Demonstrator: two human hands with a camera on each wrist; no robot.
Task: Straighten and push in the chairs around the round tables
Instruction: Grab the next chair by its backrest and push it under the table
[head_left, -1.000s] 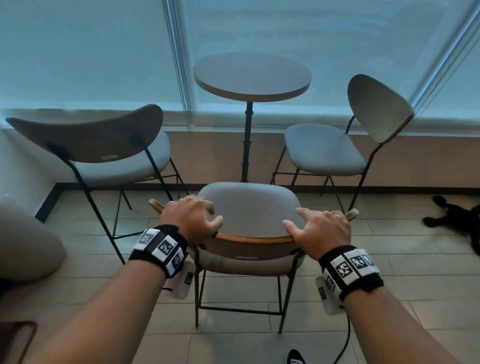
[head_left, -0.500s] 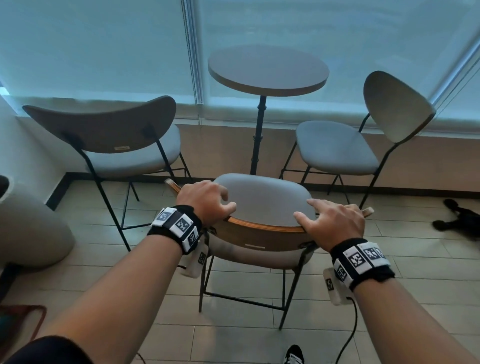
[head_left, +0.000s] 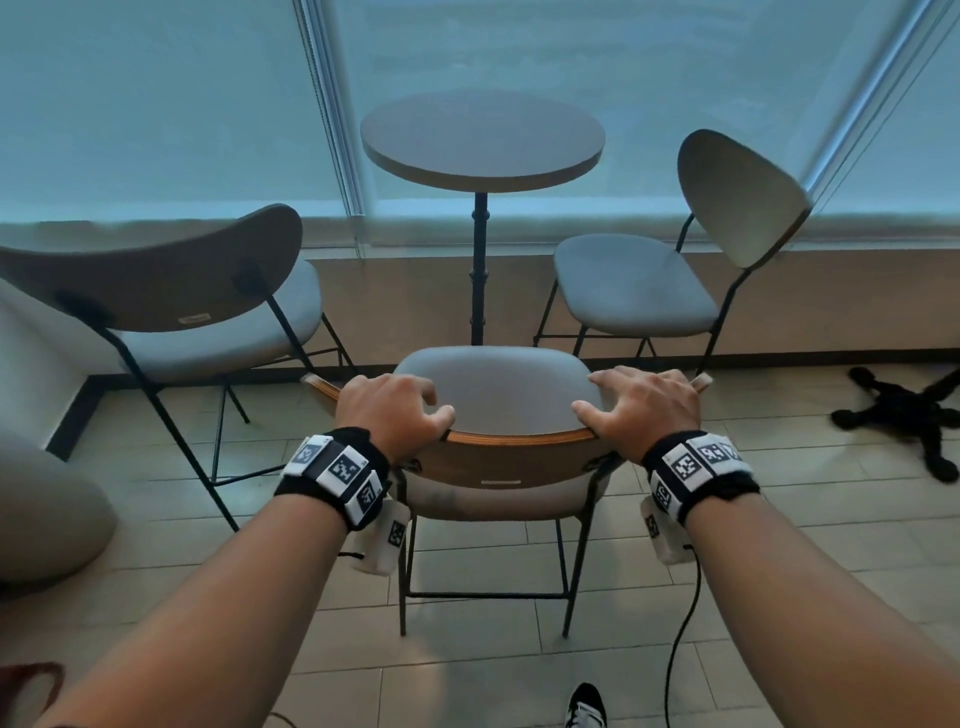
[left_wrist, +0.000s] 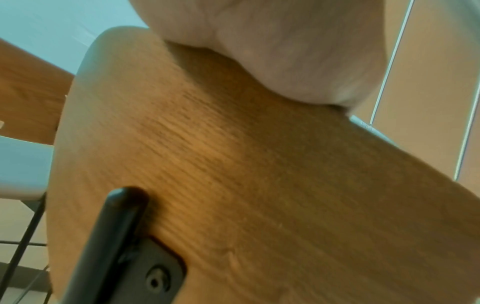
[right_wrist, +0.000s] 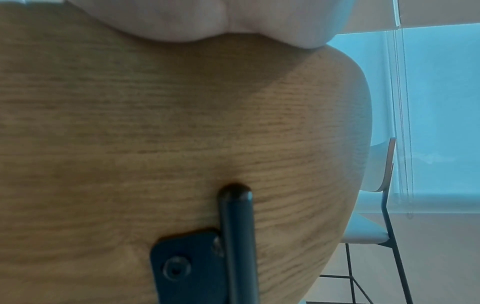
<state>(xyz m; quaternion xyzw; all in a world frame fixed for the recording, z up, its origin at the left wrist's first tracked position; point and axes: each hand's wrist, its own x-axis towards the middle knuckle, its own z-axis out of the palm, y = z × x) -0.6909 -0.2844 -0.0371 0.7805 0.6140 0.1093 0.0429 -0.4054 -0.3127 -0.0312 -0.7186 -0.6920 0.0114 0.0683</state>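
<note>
A chair with a grey seat and a curved wooden backrest (head_left: 511, 457) stands right in front of me, facing the small round table (head_left: 483, 140). My left hand (head_left: 395, 410) grips the backrest's top edge at its left end, fingers curled over the front. My right hand (head_left: 644, 408) grips the right end, thumb toward the middle. Both wrist views show the wooden back (left_wrist: 246, 185) (right_wrist: 161, 127) close up with the heel of each hand on its top edge. A second chair (head_left: 171, 306) stands at the left of the table, a third chair (head_left: 675, 270) at the right.
The table stands by a low wall under a shaded window. A black star-shaped chair base (head_left: 904, 415) lies on the tiled floor at the right. A pale rounded seat (head_left: 47, 514) sits at the left edge. My shoe (head_left: 584, 706) shows below the chair.
The held chair has moved forward toward the table's pedestal, and I have stepped closer with it. Both hands keep their grip on the backrest.
</note>
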